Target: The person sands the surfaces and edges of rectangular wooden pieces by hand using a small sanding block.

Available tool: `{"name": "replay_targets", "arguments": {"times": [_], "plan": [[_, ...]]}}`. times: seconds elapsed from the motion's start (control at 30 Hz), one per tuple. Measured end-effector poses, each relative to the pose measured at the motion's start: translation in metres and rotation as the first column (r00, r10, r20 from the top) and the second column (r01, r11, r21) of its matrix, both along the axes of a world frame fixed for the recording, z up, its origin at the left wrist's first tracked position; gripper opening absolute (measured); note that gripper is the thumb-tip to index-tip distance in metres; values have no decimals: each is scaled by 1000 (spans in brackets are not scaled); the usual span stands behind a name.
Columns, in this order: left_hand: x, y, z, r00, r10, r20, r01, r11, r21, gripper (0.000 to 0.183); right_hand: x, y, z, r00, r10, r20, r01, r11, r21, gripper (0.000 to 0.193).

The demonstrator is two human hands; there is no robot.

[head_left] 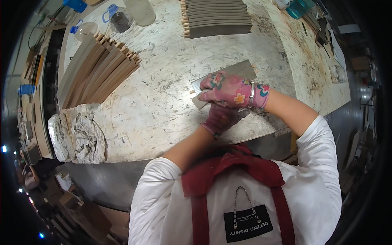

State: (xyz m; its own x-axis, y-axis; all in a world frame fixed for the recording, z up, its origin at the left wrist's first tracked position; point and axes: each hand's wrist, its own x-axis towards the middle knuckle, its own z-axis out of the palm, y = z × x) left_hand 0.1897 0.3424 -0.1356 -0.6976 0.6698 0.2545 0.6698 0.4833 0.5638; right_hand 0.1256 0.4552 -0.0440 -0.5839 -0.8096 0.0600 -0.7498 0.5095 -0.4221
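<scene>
A short grey wooden slat (243,69) with light dowel pegs at its ends lies slanted over the worktable, near its front edge. Across its top face rests my right hand (229,90), in a pink flowered glove, with its fingers bent over the wood. My left hand (221,117), in a darker glove, grips the slat from the near side, below the right one. Most of the left fingers are hidden by the slat and the right hand. Whether anything thin sits under the right palm cannot be seen.
Curved brown slats with pegs (96,73) stand in a row at the left. A stack of grey slats (218,20) lies at the far side. Bottles and jugs (139,12) stand far left, crumpled wrapping (87,139) near left. The pale, scuffed worktable (151,106) ends just before me.
</scene>
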Motion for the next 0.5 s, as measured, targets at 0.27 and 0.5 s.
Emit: {"name": "replay_targets", "arguments": {"times": [0.27,0.5], "plan": [[-22,-10,27,1000,-31,-2,31,999,-40,74,-50,-6,4,922,-387,17,387,919,-73,39],[-38,-101,54,989,150,-15,-150,968,-203,83,-9,55,-48,572,-603,556,773,168,-612,46]]}}
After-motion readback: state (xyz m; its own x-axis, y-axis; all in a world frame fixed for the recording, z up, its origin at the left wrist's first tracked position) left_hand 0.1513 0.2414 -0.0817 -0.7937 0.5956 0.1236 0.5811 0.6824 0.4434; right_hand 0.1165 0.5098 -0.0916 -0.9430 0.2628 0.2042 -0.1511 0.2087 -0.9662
